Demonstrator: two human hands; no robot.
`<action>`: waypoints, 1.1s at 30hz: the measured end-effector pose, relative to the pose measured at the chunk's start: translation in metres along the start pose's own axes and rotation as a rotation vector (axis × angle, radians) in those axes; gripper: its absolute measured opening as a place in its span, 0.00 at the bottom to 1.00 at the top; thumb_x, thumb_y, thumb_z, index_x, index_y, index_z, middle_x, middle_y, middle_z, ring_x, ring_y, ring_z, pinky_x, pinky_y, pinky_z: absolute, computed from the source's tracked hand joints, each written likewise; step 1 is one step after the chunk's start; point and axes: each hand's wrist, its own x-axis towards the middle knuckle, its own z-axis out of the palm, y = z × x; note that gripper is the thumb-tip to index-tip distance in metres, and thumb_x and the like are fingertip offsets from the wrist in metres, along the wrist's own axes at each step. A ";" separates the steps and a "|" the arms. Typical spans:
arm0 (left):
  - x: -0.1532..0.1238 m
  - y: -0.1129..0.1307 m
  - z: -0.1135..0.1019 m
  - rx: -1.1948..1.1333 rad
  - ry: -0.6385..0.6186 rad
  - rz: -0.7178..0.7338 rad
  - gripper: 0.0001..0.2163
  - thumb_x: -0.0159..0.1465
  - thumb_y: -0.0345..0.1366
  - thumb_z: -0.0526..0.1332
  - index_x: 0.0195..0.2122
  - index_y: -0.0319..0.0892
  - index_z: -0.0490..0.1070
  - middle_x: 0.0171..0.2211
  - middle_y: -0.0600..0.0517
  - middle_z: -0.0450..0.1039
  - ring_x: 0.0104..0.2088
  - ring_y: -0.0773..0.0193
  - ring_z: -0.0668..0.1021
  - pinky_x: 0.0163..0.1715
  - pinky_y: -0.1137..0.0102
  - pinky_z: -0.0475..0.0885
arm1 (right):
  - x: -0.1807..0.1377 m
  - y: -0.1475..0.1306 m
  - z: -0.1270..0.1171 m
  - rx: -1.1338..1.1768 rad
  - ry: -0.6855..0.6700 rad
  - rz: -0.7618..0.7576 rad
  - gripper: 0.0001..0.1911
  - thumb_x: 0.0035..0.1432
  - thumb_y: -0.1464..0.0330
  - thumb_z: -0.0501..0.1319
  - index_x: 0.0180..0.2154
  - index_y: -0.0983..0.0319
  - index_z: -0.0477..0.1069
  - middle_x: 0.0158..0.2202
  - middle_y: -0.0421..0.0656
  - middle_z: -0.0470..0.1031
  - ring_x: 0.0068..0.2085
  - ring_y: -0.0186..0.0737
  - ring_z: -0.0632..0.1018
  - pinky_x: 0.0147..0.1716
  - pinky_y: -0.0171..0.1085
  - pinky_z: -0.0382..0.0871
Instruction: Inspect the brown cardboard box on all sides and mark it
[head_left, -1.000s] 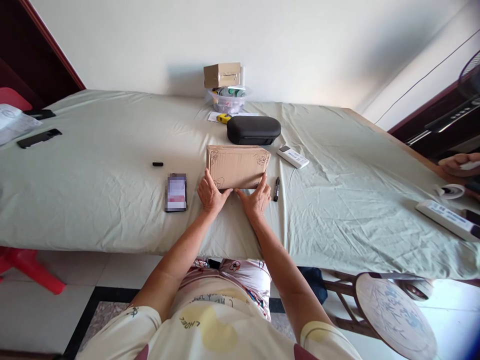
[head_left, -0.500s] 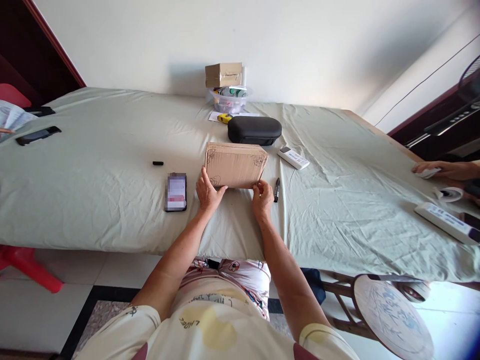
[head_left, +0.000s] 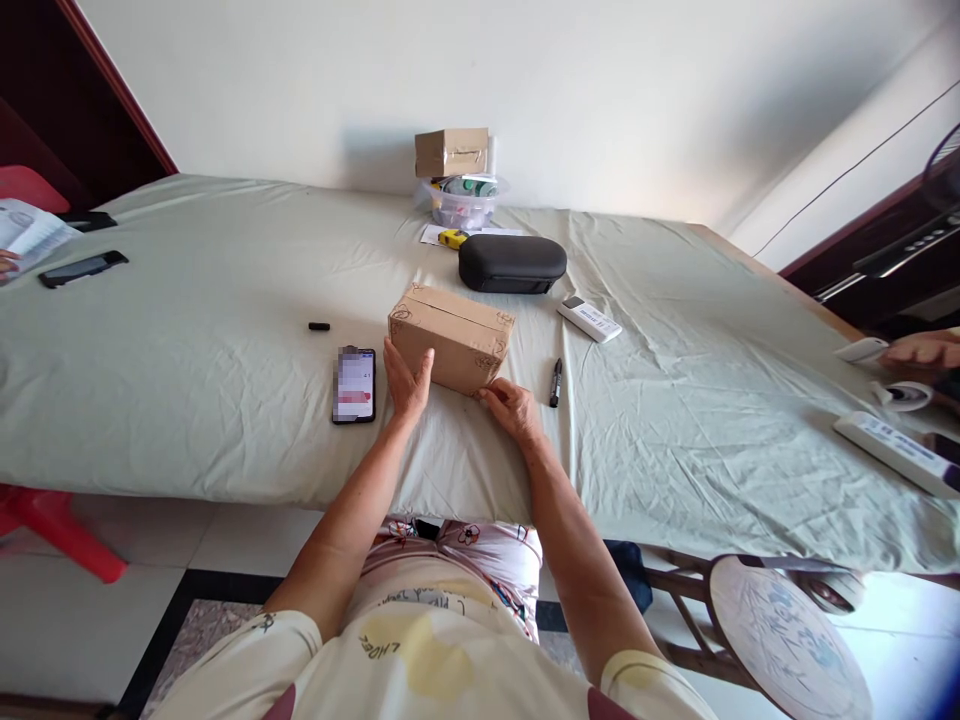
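Observation:
A brown cardboard box [head_left: 450, 350] rests at an angle in front of me, with black pen scribbles near its corners and a seam along its top. My left hand [head_left: 407, 385] holds its left front corner, fingers along the left edge and thumb up against the front face. At the lower right front corner, the bent fingers of my right hand [head_left: 511, 408] pinch the box. To the right of that hand lies a black marker [head_left: 555, 383]. Left of my left hand is a phone [head_left: 354, 386] with a lit screen, and beyond it a small black cap [head_left: 319, 326].
Behind the box sit a black zip case [head_left: 512, 264], a yellow tape measure [head_left: 453, 238] and a plastic tub [head_left: 463, 208] topped by another box [head_left: 451, 152]. A white boxy item [head_left: 589, 320] lies to the right. Another person's hand [head_left: 922, 349] is at the right edge.
The box has turned and tipped, so its seamed top and scribbled front now show. It has shifted left, and both hands moved with it.

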 end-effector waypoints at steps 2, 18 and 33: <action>0.000 0.000 -0.001 -0.013 -0.001 0.023 0.48 0.70 0.59 0.60 0.79 0.38 0.37 0.80 0.32 0.40 0.81 0.45 0.47 0.79 0.50 0.50 | -0.001 -0.004 0.003 0.027 -0.044 -0.037 0.19 0.62 0.51 0.62 0.29 0.58 0.74 0.23 0.39 0.73 0.25 0.35 0.70 0.29 0.36 0.65; -0.031 0.013 0.013 0.080 -0.130 0.369 0.42 0.66 0.58 0.66 0.75 0.45 0.53 0.80 0.34 0.41 0.80 0.36 0.49 0.75 0.43 0.57 | -0.005 -0.026 0.032 0.075 0.033 -0.087 0.22 0.62 0.51 0.61 0.23 0.58 0.68 0.20 0.37 0.68 0.24 0.33 0.65 0.27 0.35 0.61; -0.032 0.015 0.007 0.081 -0.080 0.486 0.33 0.73 0.60 0.54 0.71 0.44 0.63 0.78 0.37 0.49 0.79 0.45 0.56 0.76 0.48 0.58 | -0.005 -0.038 0.023 0.606 0.155 0.115 0.29 0.56 0.40 0.68 0.23 0.58 0.71 0.21 0.40 0.78 0.21 0.34 0.73 0.24 0.36 0.73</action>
